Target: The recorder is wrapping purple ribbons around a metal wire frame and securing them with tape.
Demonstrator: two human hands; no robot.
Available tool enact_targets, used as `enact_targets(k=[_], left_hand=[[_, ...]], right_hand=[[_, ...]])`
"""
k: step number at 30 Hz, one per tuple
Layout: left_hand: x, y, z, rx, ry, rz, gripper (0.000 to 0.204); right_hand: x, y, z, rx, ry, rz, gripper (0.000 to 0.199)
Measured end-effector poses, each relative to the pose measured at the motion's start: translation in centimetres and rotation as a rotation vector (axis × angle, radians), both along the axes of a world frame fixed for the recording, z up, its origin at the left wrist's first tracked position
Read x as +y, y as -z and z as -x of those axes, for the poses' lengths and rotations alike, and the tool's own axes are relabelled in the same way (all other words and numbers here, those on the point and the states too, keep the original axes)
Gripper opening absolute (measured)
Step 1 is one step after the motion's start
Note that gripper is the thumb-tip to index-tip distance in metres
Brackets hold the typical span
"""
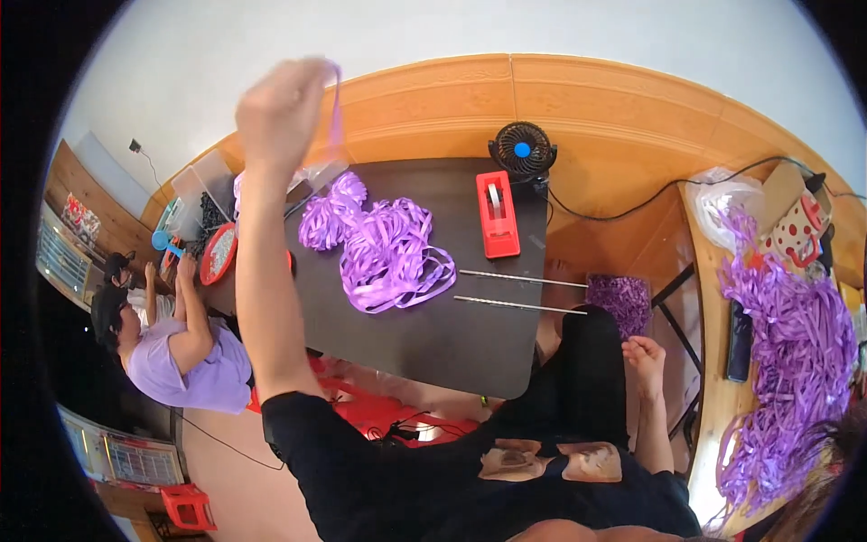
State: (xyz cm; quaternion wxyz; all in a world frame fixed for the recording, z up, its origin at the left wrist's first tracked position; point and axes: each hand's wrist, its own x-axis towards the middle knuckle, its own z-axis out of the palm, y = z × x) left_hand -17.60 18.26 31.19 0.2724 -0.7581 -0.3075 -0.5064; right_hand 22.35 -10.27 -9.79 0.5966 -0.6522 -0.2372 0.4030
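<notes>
My left hand (284, 104) is raised high at the upper left, closed on one end of a purple ribbon (337, 113). The ribbon hangs down from the fingers and blurs toward its lower end. Below and right of that arm, a loose heap of looped purple ribbon (388, 248) lies on the dark table (488, 357). Low on the right, beside my leg, my right hand (643, 357) is closed with its fingers curled together; whatever they may hold is too small to make out. Two thin metal rods (522, 305) lie across the table's right edge.
A red tape dispenser (498, 215) and a black fan (523, 151) stand at the table's back right. Purple ribbon (795, 343) covers a wooden bench on the right, with a spotted cup (795, 237). A co-worker in a purple shirt (194, 366) sits at left near a red bowl (219, 254).
</notes>
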Motion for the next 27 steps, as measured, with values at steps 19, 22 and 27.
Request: enact_targets(k=[19,22,27], left_hand=[[-6.9,-4.3,-2.5,-0.563,0.418,-0.374,0.01],[-9.2,1.0,-7.4,-0.338,0.381,0.061,0.012],[-16.7,8.8,-13.8,0.602,0.731,0.29,0.019]], right_hand=[[1.0,-1.4,1.6,0.041,0.028,-0.123,0.013],[1.0,-2.5,1.7,0.018,0.066,-0.235,0.014],[1.9,-13.8,6.5,0.262,-0.344,-0.618,0.045]])
